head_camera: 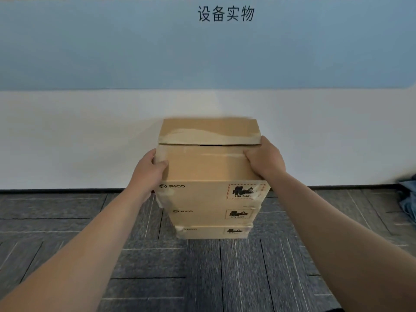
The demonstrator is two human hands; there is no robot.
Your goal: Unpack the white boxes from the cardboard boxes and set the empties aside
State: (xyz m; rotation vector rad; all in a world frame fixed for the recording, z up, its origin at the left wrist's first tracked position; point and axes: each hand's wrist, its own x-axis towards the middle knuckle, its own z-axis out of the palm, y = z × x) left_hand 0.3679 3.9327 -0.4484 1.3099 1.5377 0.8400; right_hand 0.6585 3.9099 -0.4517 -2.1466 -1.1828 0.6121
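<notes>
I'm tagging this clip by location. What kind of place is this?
Probably an office or showroom floor: grey carpet tiles, a blue wall panel with printed Chinese lettering, and stacked PICO cardboard boxes standing by the wall.

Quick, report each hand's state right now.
Left hand: grips the left edge of the top cardboard box.
Right hand: grips the right edge of the same box.
</notes>
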